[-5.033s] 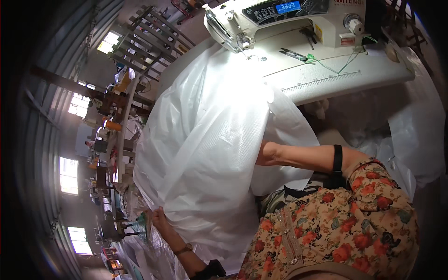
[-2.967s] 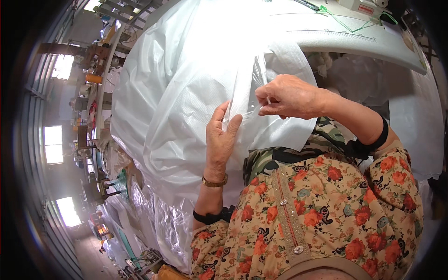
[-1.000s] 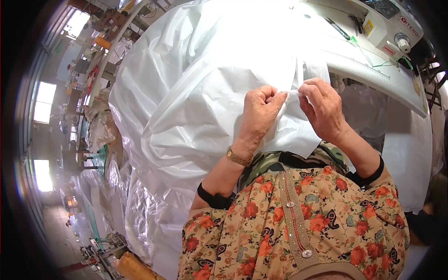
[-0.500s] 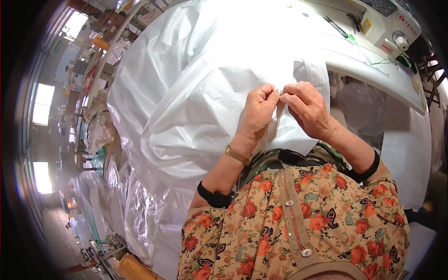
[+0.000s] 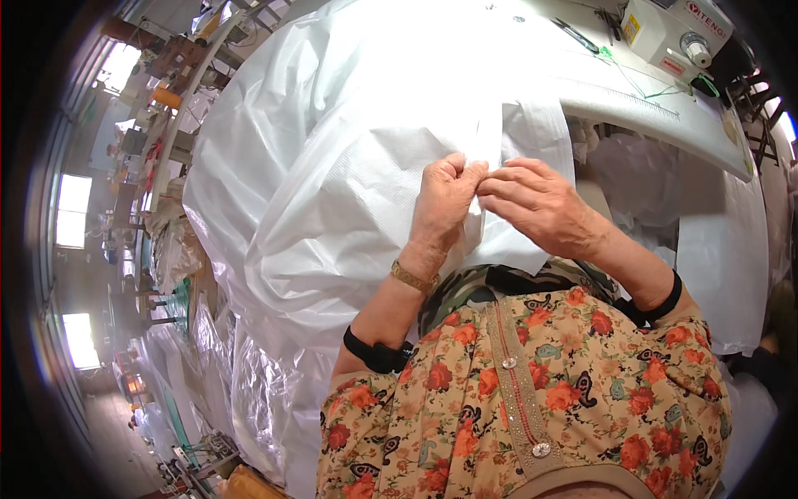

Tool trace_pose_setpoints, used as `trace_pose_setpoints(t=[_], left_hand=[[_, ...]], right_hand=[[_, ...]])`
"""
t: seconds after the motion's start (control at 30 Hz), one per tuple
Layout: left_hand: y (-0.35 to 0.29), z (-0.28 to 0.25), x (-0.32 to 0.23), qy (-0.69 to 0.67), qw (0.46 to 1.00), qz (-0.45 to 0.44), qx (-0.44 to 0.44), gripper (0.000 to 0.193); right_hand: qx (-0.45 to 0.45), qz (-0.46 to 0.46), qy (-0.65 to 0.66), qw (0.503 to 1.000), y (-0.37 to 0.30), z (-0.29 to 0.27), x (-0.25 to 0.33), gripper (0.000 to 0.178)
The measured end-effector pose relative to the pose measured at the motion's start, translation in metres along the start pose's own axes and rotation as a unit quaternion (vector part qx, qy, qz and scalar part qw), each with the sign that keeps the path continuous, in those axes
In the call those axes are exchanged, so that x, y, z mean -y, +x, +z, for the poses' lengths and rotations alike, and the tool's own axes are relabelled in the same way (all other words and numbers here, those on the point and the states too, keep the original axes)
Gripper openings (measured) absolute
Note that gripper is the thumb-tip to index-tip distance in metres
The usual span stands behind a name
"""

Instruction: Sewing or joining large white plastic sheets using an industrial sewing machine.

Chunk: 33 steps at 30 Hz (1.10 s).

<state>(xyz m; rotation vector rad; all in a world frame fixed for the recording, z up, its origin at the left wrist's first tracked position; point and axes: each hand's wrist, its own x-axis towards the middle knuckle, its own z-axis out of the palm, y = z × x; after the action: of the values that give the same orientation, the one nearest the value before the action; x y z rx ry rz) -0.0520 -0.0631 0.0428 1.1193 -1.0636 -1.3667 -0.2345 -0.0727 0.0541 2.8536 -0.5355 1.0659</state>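
A large white woven plastic sheet [image 5: 332,191] lies crumpled over the table and hangs down toward my lap. My left hand [image 5: 443,200] pinches the sheet's edge between thumb and fingers. Close against it, my right hand [image 5: 544,208] has its fingers bent and pressed together at the same edge, the fingertips meeting the left thumb. What lies between the right fingertips is hidden, though the sheet's edge runs there. A folded strip of the sheet [image 5: 539,133] stretches beyond both hands.
A white sewing machine head [image 5: 677,37] with a round dial stands at the far right of the white table [image 5: 706,137]. Near it lie a dark pen-like tool [image 5: 575,36] and green thread [image 5: 636,79]. Clear plastic [image 5: 266,407] hangs at the left.
Both hands have shifted slightly left with the sheet's edge. My right fingers have straightened somewhat and lie flatter beside the left thumb. The surroundings shift a little in view.
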Motion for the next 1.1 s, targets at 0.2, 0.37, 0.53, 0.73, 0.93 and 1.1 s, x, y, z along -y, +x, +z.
trace_pose_setpoints(t=[0.2,0.37,0.53,0.73,0.93,1.1], left_hand=[[-0.009,-0.003,-0.014,0.177,0.981,0.069,-0.04,0.028],[-0.011,0.006,-0.019,0.247,0.957,0.134,-0.068,0.029],[-0.017,0.009,-0.023,0.394,0.888,0.222,-0.079,0.026],[-0.021,0.012,-0.028,0.364,0.906,0.217,0.003,0.01],[-0.044,-0.003,-0.017,0.291,0.953,0.083,0.031,0.011],[-0.056,-0.006,-0.007,0.185,0.979,0.089,0.012,0.017]], right_hand=[[-0.232,0.33,-0.063,0.913,-0.063,0.016,-0.022,0.027],[-0.059,0.563,0.336,0.752,-0.112,0.042,-0.021,0.026],[0.028,0.412,0.353,0.839,-0.031,-0.012,0.029,0.016],[0.056,0.261,0.339,0.902,0.002,-0.016,0.04,0.015],[0.093,0.224,0.329,0.913,0.001,-0.01,0.057,0.014],[0.167,0.218,0.314,0.909,0.004,-0.003,0.068,0.018]])
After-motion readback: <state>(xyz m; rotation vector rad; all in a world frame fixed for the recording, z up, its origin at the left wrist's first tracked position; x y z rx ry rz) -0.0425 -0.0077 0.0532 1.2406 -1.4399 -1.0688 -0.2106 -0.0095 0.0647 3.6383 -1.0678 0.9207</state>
